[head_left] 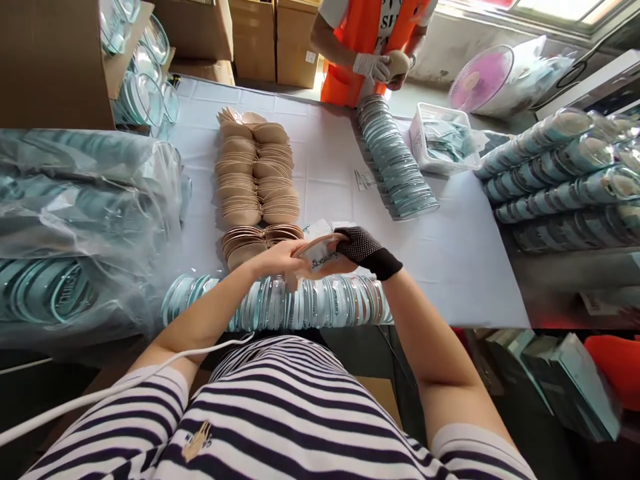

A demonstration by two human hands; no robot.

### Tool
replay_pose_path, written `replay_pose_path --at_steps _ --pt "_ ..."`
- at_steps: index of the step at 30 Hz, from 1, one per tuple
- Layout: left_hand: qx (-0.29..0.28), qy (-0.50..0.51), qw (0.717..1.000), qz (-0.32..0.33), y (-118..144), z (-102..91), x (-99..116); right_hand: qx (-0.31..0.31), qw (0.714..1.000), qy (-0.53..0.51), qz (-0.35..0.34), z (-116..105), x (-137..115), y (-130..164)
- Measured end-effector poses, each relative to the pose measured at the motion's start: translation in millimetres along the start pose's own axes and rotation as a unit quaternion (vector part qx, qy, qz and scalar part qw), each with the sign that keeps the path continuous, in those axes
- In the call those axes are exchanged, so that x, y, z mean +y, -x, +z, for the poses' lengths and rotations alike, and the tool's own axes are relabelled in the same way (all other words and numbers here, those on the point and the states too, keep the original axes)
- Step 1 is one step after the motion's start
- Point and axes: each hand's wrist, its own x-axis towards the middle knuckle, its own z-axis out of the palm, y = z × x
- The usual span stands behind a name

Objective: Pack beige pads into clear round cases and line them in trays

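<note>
Along the near edge of the bench point(465, 267), clear round cases point(325, 305) are standing in a long row. Just above them, the bare left hand point(281, 259) and the right hand point(364, 250), in a black dotted glove, are holding one tan bra cup point(340, 268). The left fingers are gripping its left side and the right fingers its right side. A white printed label point(319, 255) is showing on it. Past the left hand, many tan cups point(241, 175) are sitting in two tight lines. Farther off, a second row of clear cases point(397, 160) is reaching toward a co-worker in an orange vest point(345, 73), whose white-gloved hand point(371, 65) is holding another tan cup point(399, 63).
</note>
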Motion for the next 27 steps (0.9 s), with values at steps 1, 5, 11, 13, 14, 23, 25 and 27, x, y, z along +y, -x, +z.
replay_pose_path --at_steps 1,5,11,13,14,23,25,27 --pt "-0.043 0.019 0.999 -0.028 0.5 -3.4 -2.8 0.016 0.999 0.04 -0.003 -6.4 -5.3 1.2" --pt "0.102 0.0 0.992 -0.076 -2.1 14.0 -26.6 0.121 0.982 0.144 0.021 -6.4 -25.8 11.1" --pt "0.268 -0.003 0.963 0.009 -12.1 76.8 -47.1 0.101 0.975 0.193 0.037 72.7 -20.5 59.0" --pt "0.274 0.046 0.961 -0.002 -15.5 81.1 -46.0 0.097 0.981 0.167 -0.002 99.3 -13.3 79.3" --pt "0.263 0.097 0.96 -0.02 -17.5 81.4 -45.2 0.11 0.983 0.149 -0.021 108.1 -8.9 88.0" --pt "0.087 0.394 0.885 -0.231 -55.1 141.4 -51.6 0.164 0.942 0.155 0.248 56.3 47.9 137.5" --pt "0.053 0.24 0.956 -0.162 -59.7 156.1 -58.2 0.243 0.926 0.106 0.267 56.0 57.0 166.6" --pt "0.008 0.07 0.994 -0.078 -60.1 163.8 -66.3 0.344 0.891 0.036 0.295 74.4 63.8 199.9"
